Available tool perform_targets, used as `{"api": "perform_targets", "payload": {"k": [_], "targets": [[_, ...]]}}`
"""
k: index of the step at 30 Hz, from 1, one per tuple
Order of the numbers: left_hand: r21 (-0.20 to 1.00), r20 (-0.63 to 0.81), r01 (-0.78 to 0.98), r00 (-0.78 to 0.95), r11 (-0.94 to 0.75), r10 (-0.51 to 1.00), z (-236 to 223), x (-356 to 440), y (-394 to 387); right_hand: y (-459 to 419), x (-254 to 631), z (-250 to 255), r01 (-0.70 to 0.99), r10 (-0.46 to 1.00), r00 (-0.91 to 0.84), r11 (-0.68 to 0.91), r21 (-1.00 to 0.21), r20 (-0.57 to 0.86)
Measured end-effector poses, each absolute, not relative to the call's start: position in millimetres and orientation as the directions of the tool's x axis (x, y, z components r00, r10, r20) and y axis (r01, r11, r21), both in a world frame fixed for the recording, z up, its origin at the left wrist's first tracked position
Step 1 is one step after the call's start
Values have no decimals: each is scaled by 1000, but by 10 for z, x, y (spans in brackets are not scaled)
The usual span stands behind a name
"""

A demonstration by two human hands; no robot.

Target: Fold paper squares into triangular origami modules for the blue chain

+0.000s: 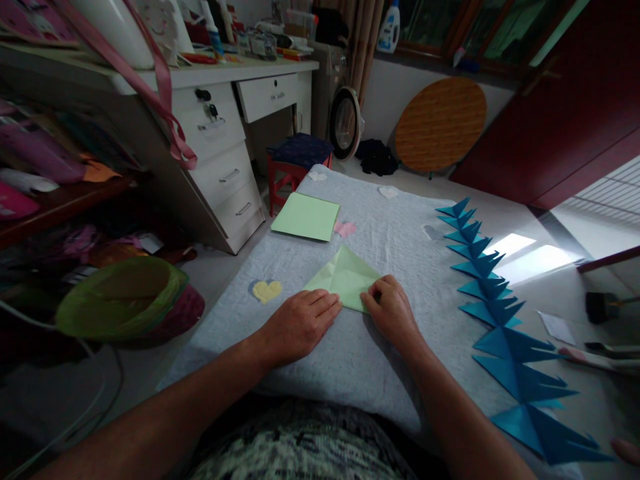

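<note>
A light green paper (pixel 345 277), folded into a triangle, lies on the grey blanket (pixel 390 233) in front of me. My left hand (pixel 300 323) lies flat with fingers stretched out, its fingertips on the triangle's lower left edge. My right hand (pixel 390 310) has its fingers curled and pressed on the triangle's lower right corner. A stack of square green paper (pixel 306 217) lies further back on the blanket.
A row of several folded blue paper pieces (pixel 493 300) runs along the blanket's right side. A white desk with drawers (pixel 225 133) and a green-lined bin (pixel 120 297) stand at left. A small red stool (pixel 295 163) and a round board (pixel 440 123) are behind.
</note>
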State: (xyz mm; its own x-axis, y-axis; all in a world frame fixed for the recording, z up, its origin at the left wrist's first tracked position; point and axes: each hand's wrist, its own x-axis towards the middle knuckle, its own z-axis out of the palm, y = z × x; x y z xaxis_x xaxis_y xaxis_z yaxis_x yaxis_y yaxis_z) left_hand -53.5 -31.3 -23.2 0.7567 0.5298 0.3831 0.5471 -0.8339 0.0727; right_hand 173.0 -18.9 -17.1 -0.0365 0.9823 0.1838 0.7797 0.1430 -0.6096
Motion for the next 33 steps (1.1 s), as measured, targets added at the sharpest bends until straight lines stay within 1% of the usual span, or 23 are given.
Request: {"api": "perform_targets", "payload": {"k": [9, 17, 23, 28, 33], "targets": [[75, 380, 563, 747, -823, 546, -173, -531, -315, -186, 1729, -178, 776, 982, -14, 129, -617, 187], [113, 326, 565, 756, -817, 568, -190, -528, -310, -206, 1739, -183, 843, 979, -9, 117, -525, 202], [116, 330, 559, 758, -821, 563, -186, -528, -305, -213, 1759, -169, 852, 983, 21, 76, -518, 180], [107, 333, 557, 761, -824, 557, -162, -521, -304, -216, 1785, -196, 843, 977, 16, 101, -529, 211], [123, 323, 554, 762, -823, 561, -158, -521, -303, -214, 1794, -217, 839, 968, 3, 134, -527, 251]]}}
